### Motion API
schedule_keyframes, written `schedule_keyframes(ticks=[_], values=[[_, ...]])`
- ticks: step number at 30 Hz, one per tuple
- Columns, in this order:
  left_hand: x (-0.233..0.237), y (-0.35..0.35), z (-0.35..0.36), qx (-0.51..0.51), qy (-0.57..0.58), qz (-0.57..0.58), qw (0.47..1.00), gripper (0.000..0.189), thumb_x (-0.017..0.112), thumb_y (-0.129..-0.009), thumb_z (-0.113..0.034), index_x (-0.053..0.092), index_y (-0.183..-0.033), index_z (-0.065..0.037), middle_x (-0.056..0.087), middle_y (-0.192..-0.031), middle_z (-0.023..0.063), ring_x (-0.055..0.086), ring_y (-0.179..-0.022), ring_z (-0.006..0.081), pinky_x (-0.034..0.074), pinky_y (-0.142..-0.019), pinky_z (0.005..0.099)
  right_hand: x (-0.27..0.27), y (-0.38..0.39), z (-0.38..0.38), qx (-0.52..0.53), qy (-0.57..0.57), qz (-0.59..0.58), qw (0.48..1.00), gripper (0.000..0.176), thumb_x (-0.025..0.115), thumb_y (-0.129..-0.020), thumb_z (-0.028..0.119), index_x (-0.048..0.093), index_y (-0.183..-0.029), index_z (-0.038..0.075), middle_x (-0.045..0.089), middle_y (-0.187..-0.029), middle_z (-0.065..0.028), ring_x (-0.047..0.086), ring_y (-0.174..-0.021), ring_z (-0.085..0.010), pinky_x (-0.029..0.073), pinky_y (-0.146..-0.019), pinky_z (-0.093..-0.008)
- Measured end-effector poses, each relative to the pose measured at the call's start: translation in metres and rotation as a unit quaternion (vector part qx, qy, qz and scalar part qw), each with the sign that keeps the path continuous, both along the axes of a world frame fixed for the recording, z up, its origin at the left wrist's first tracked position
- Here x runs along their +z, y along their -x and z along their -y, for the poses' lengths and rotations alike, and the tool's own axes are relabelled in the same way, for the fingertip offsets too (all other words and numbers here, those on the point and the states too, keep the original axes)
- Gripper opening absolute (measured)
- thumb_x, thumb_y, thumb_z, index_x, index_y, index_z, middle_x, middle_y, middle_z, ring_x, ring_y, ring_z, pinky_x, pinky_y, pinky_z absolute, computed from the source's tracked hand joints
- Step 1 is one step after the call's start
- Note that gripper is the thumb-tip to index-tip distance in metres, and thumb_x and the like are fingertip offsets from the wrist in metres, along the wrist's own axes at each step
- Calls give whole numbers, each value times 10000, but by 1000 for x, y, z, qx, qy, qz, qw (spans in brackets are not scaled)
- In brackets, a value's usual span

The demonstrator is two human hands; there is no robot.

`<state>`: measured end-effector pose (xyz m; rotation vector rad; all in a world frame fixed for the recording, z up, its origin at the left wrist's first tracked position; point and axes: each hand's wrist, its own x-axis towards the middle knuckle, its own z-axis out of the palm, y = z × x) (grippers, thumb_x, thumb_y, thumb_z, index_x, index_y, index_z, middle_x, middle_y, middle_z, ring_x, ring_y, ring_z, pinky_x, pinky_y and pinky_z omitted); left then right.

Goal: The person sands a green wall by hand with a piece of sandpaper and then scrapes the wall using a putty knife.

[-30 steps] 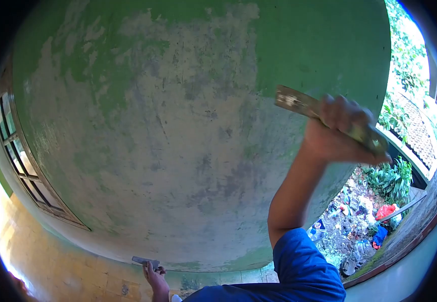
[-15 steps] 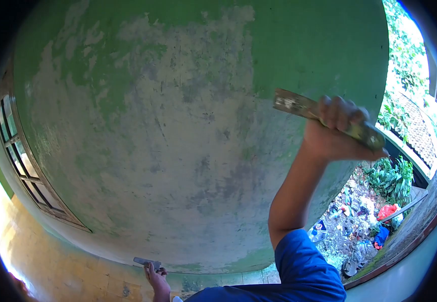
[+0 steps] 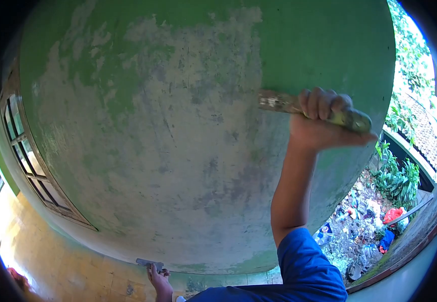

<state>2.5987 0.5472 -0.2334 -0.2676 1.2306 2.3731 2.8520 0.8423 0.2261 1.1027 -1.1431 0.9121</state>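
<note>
Fingers wrapped round it, my right hand [image 3: 324, 118] holds a long, narrow, flat trowel-like tool [image 3: 276, 101], brownish with whitish smears. Its far end points left, over the border of bare grey-white filler and green paint on the wall [image 3: 188, 141]; whether it touches is hard to tell. Low down near the wall's foot, my left hand [image 3: 160, 283] grips a small putty knife [image 3: 149, 262] with a grey blade. Its handle is mostly hidden by the fingers.
A wood-framed window [image 3: 32, 156] is set in the wall at left. Yellowish tiles [image 3: 77, 261] cover the floor below. Beyond the wall's right edge lies littered ground [image 3: 359, 221] with green plants [image 3: 402, 176] and a ledge [image 3: 405, 261].
My right hand has moved left and slightly down with the trowel-like tool, which now lies more level. The view has shifted slightly. My left hand keeps its grip low down.
</note>
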Motion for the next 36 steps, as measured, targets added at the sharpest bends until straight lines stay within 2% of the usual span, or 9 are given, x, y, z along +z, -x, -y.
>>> schedule_keyframes(ticks=[6, 10, 13, 15, 19, 24, 30, 34, 36], values=[[7, -2, 0, 7, 6, -5, 1000, 511, 615, -855, -282, 357, -1274, -143, 498, -939, 62, 440, -628, 177, 365, -537, 312, -10, -8, 22, 34, 85, -116, 989, 898, 296, -636, 908, 539, -770, 54, 421, -550, -23, 323, -472, -129, 269, -482, -293], [-2, 2, -3, -41, 12, -25, 999, 426, 594, -869, -281, 405, -1226, -145, 507, -915, 57, 443, -646, 177, 370, -542, 316, -34, 6, 31, -30, 43, 40, 998, 881, 295, -656, 897, 505, -741, 45, 445, -557, -46, 336, -469, -154, 281, -473, -312], [7, -6, -7, -48, 30, -33, 998, 335, 575, -883, -275, 442, -1152, -126, 518, -898, 59, 455, -647, 172, 383, -543, 310, -131, 33, 52, -26, 124, 223, 967, 862, 310, -682, 874, 501, -708, 34, 474, -571, -61, 406, -484, -171, 332, -470, -332], [13, -11, -9, -104, -39, -92, 990, 230, 554, -898, -254, 478, -1054, -104, 531, -872, 58, 476, -658, 156, 398, -543, 300, -205, 36, 69, -165, 151, 479, 849, 739, 442, -755, 759, 528, -674, 29, 491, -614, -35, 445, -547, -126, 355, -525, -265], [20, -25, -2, -178, -27, -90, 979, 185, 525, -915, -242, 494, -971, -68, 547, -828, 44, 508, -631, 131, 408, -528, 287, -347, 43, 101, -102, 256, 739, 615, 464, 492, -895, 504, 559, -811, 52, 450, -624, 45, 400, -591, -48, 326, -527, -234], [11, -44, 4, -293, 29, -98, 951, 197, 531, -912, -240, 541, -923, -44, 571, -780, 45, 536, -631, 119, 435, -573, 261, -415, 4, 139, -54, 286, 803, 520, 446, 500, -910, 453, 552, -832, 17, 419, -589, 31, 373, -542, -54, 310, -495, -235], [22, -77, -15, -545, 86, -168, 817, 217, 580, -888, -223, 561, -925, -10, 584, -781, 45, 571, -667, 124, 479, -612, 269, -389, -15, 149, -219, 186, 783, 552, 393, 647, -836, 382, 567, -952, 15, 537, -743, -19, 495, -713, -108, 427, -647, -270], [38, -99, -27, -670, 84, -195, 712, 205, 610, -874, -184, 567, -951, 2, 615, -815, 69, 609, -691, 144, 504, -595, 274, -376, -17, 164, -167, 232, 706, 648, 370, 678, -813, 304, 566, -1020, 19, 606, -875, -93, 559, -807, -161, 456, -730, -318], [47, -104, -28, -691, 56, -201, 692, 208, 611, -877, -187, 576, -961, 0, 626, -827, 76, 622, -673, 149, 511, -593, 279, -381, -26, 168, -179, 256, 708, 633, 304, 663, -819, 217, 567, -1032, 23, 603, -921, -81, 556, -849, -152, 455, -760, -310]])
